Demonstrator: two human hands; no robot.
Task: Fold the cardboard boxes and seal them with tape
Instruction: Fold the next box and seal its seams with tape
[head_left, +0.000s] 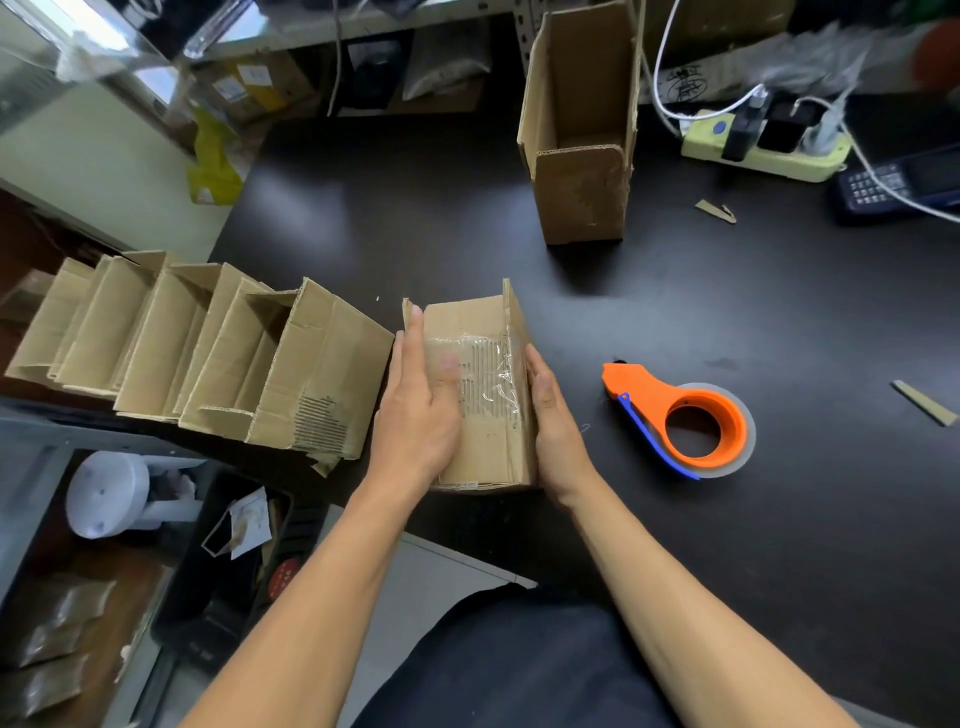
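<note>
From the head camera, the cardboard box (483, 395) is lying at the black table's (675, 322) six o'clock edge, the left hand (418, 410) and right hand (556, 421) pressing its sides with nearly straight fingers — light, crushable, best held by the walls — while the tape dispenser (685, 415) is waiting at three o'clock.

Dark tabletop (415, 208) carries: one small cardboard box (483, 415) near the front edge; an orange tape dispenser (685, 415) to its right; a tall open box (582, 156) standing farther back; a row of folded boxes (208, 348) at the left edge; a pale power strip (763, 150); two cardboard scraps (717, 210); apparently a dark keypad device (893, 187), partly cropped.
</note>
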